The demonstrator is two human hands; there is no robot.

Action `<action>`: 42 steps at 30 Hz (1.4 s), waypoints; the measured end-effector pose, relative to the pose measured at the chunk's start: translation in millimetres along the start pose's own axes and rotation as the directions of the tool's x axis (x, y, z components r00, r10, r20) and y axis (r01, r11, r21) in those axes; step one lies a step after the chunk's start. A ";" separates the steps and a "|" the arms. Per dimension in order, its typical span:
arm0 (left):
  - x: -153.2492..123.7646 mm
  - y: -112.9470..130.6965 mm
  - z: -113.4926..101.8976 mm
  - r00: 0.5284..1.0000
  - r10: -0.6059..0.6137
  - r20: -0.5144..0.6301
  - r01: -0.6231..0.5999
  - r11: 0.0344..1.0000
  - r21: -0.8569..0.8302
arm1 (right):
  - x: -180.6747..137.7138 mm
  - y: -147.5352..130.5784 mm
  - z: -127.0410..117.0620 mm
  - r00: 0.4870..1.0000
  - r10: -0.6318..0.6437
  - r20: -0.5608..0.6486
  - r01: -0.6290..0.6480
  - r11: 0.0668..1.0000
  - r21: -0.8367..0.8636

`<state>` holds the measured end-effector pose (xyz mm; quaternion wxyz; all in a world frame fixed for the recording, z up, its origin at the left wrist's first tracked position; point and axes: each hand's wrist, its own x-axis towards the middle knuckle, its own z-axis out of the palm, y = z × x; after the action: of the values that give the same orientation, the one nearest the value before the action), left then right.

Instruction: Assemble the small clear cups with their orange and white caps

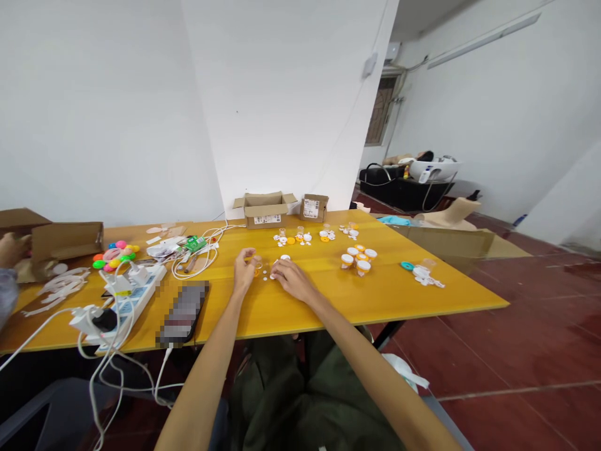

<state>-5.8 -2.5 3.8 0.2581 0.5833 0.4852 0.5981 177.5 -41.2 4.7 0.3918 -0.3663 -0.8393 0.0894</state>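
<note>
My left hand (243, 270) is curled at the side of a small clear plastic cup (256, 259), its fingers closed against the cup's wall. An orange ring (256, 272) lies just below that cup. Between my two hands, several small white discs (265, 275) are scattered on the table. My right hand (292, 277) bends down over the tabletop, fingertips pinched on a small white piece (273, 276) that they partly cover. Just behind its knuckles is a white round part (285, 257).
Orange-and-white capped cups (360, 258) stand in a cluster right of my hands. Loose parts (307, 237) lie in groups farther back, before two cardboard boxes (265, 213). At left are a phone (184, 313), a power strip (136, 300), cables and another person's hand (10, 250).
</note>
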 end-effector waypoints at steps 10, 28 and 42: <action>-2.0 3.4 -1.5 0.996 0.062 -0.057 -0.060 0.998 0.031 | 0.0 10.5 2.1 0.911 0.297 -0.286 -0.258 0.952 0.166; -4.9 11.1 -2.2 0.989 0.118 -0.089 -0.108 0.988 0.109 | -2.7 -0.7 -1.6 1.000 -0.007 0.010 0.008 0.993 -0.120; -31.3 48.2 -10.6 0.979 -0.199 -0.036 0.164 0.681 0.714 | -2.3 8.2 4.7 0.995 0.032 -0.092 -0.039 0.996 -0.081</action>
<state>2.3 -51.9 34.0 0.0811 0.5997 0.7281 0.3219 179.5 -36.3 -3.4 0.4121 -0.4008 -0.8170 0.0448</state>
